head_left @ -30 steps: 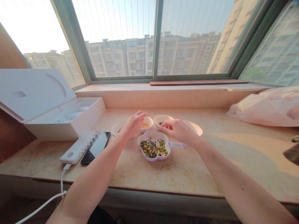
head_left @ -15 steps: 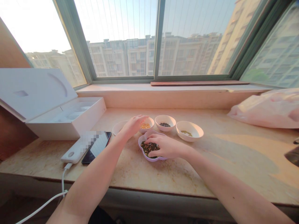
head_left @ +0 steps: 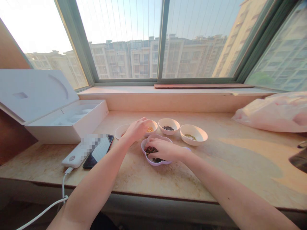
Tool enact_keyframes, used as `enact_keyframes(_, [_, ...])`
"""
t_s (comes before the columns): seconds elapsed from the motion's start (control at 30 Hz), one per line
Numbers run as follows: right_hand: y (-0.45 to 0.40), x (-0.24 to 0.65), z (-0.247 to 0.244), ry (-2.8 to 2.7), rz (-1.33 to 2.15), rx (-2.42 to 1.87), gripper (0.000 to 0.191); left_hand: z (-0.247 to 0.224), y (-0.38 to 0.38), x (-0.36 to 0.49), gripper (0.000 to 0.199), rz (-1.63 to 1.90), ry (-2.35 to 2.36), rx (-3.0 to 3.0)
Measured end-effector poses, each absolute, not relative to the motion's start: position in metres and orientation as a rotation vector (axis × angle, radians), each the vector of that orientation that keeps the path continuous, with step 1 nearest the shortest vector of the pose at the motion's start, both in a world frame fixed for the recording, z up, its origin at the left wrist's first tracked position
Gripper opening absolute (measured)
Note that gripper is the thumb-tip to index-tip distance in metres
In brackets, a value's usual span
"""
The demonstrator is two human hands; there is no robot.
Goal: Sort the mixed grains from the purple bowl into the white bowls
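Observation:
My right hand (head_left: 161,149) reaches into a lilac, petal-shaped bowl (head_left: 157,163) of mixed dark and brown beans (head_left: 151,150). Its fingertips dip among the beans, with a gap between thumb and fingers. My left hand (head_left: 138,129) is at the white bowl of yellow kernels (head_left: 150,129), fingers bent down and drawn together at its near-left side. Whether anything is between those fingertips is too small to tell. Behind and to the right stand a white bowl of black beans (head_left: 168,128) and a white bowl with a few green beans (head_left: 190,137).
Partly behind my left wrist is another white bowl (head_left: 119,132). An open white box (head_left: 88,123), a white power bank (head_left: 74,157) with a cable and a phone (head_left: 98,152) lie left. A plastic bag (head_left: 271,111) rests right, below the window.
My right hand has moved slightly left and deeper into the beans, its fingers more curled. My left hand's fingers have bent downward at the bowl of yellow kernels.

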State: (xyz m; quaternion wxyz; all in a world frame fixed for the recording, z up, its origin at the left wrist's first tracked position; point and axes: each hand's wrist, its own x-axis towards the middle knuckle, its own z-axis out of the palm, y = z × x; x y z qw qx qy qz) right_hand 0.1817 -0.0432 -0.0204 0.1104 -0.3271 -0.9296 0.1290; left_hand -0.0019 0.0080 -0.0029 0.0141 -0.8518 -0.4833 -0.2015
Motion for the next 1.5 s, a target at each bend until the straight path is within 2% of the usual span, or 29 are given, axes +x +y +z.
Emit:
enact_keyframes(0.1, [-0.041,0.182,-0.024,-2.715,0.432,-0.966,0.012,-0.004,0.008,-0.002,0.042,-0.636,-1.489,-2.652])
enact_keyframes(0.27, [-0.041,0.183,-0.027,-2.659,0.466,-0.933,0.019,-0.003,0.008,-0.002,0.042,-0.625,-1.482,-2.665])
enact_keyframes(1.07, [-0.042,0.196,-0.014,-2.495,0.489,-0.870,0.022,-0.002,0.006,0.000,0.042,-0.722,-1.443,-2.716])
enact_keyframes(1.3, [-0.034,0.218,-0.006,-2.278,0.327,-1.073,0.024,-0.002,0.005,0.001,0.043,-0.847,-1.506,-2.662])
enact_keyframes(1.5, [-0.032,0.221,-0.007,-2.248,0.274,-1.193,0.026,0.002,-0.002,0.009,0.033,-0.943,-1.492,-2.780])
